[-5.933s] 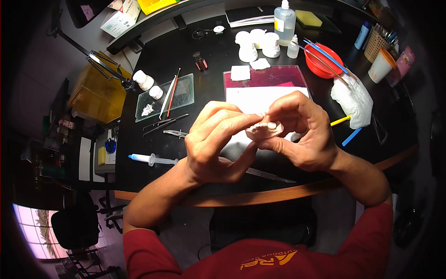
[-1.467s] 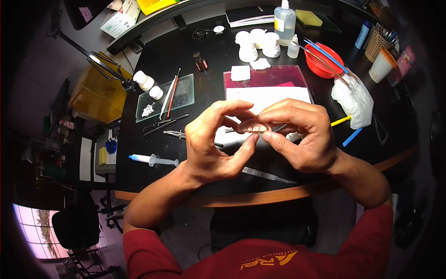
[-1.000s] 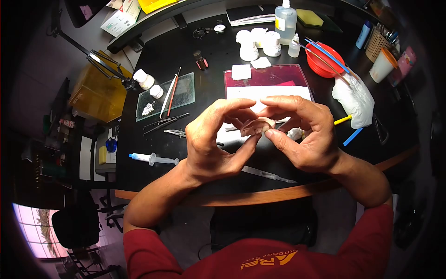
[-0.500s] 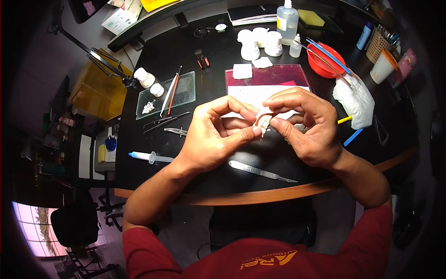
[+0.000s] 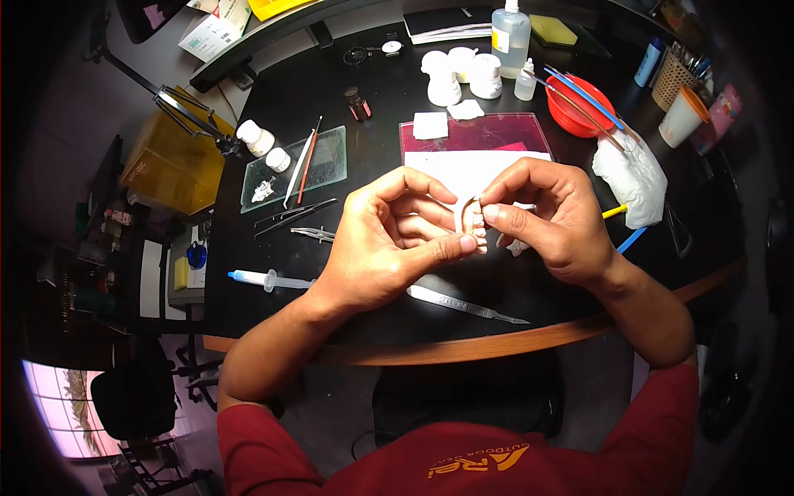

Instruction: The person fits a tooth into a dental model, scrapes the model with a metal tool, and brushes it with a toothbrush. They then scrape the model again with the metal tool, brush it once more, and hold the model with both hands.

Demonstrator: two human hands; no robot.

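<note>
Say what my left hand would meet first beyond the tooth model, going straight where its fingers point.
Probably your right hand, across the tooth model from your left hand, though depth is unclear.

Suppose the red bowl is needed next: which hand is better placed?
Probably the right hand: it is nearer the red bowl. The left hand is farther off, its thumb on the toothed piece.

Dark red fabric short-sleeved shirt [image 5: 372,467], plain weave look. Left sleeve [image 5: 263,442] and right sleeve [image 5: 657,413] match the body colour and end around the elbows. Forearms bare below that, left hand [image 5: 382,240] and right hand [image 5: 556,223] ungloved. Chest carries a yellow-orange peaked, mountain-shaped logo [image 5: 507,457], bold slanted letters [image 5: 453,468] beside it, plus a small curved line of darker text, hard to read.
</note>
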